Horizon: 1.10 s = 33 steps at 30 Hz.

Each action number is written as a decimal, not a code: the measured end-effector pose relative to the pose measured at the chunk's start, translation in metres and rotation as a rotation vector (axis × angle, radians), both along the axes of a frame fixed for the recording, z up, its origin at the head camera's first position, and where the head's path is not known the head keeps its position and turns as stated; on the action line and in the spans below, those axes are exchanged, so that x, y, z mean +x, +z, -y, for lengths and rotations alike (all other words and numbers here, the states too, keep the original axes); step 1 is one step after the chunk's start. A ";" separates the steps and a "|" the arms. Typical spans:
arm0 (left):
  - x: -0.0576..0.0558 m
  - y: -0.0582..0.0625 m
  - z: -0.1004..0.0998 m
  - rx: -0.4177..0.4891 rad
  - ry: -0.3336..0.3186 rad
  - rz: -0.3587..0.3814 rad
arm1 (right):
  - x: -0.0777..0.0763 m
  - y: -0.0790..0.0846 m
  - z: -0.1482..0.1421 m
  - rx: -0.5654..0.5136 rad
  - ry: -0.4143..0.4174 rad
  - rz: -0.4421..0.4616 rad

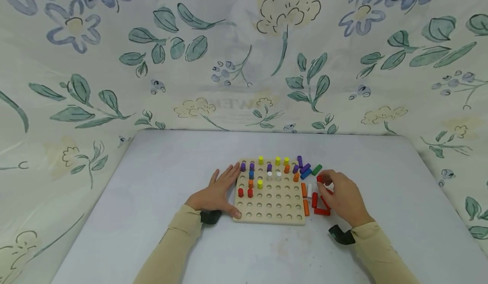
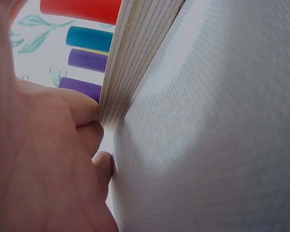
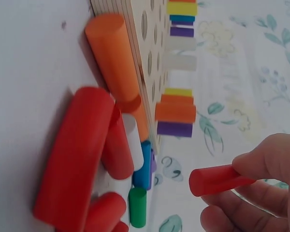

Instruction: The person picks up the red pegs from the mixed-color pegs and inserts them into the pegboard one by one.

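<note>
at far left, the left hand (image 1: 213, 196) lies with fingers stretched along the side edge of a wooden pegboard (image 1: 273, 210) and thumb out at its near corner; the grip is wide and loose, pressing the edge without closing round anything. the left wrist view adds what the head view cannot: the board's layered plywood edge (image 2: 130, 58), with fingertips against it. only the head view shows the whole grid, its near rows unfilled, two red pegs (image 1: 250, 193) upright at left, two white pegs (image 1: 278, 176) in the middle and orange pegs (image 1: 287, 169) toward the right.

just past the right edge lie loose pegs: orange and white ones, a blue peg (image 1: 306, 173), a green peg (image 1: 317, 169) and several red. the right wrist view shows them as smooth, plain cylinders, some overlapping.

at far right, the right hand (image 1: 343, 196) pinches one red peg (image 3: 215, 180) between thumb and fingers, nearly closed. from the wrist its free end shows, raised clear of the loose pegs; from the head it is a small red spot.

on the floral cloth (image 1: 328, 85) behind, faint lettering (image 1: 238, 103) looks reversed; i cannot read it surely.
</note>
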State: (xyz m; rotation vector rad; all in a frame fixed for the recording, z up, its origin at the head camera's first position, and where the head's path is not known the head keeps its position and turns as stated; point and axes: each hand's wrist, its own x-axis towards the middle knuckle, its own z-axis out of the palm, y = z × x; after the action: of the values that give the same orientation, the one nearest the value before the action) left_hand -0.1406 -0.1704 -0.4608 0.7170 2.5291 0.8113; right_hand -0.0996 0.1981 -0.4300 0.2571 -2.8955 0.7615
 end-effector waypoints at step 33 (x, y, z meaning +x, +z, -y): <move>0.000 0.004 0.000 0.002 -0.009 0.009 | -0.004 -0.003 0.042 -0.014 0.161 -0.114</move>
State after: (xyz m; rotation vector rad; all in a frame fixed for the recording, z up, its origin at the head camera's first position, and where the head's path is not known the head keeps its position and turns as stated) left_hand -0.1401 -0.1706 -0.4564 0.7231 2.5158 0.8125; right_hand -0.1033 0.1558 -0.4332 0.5192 -2.7861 0.7635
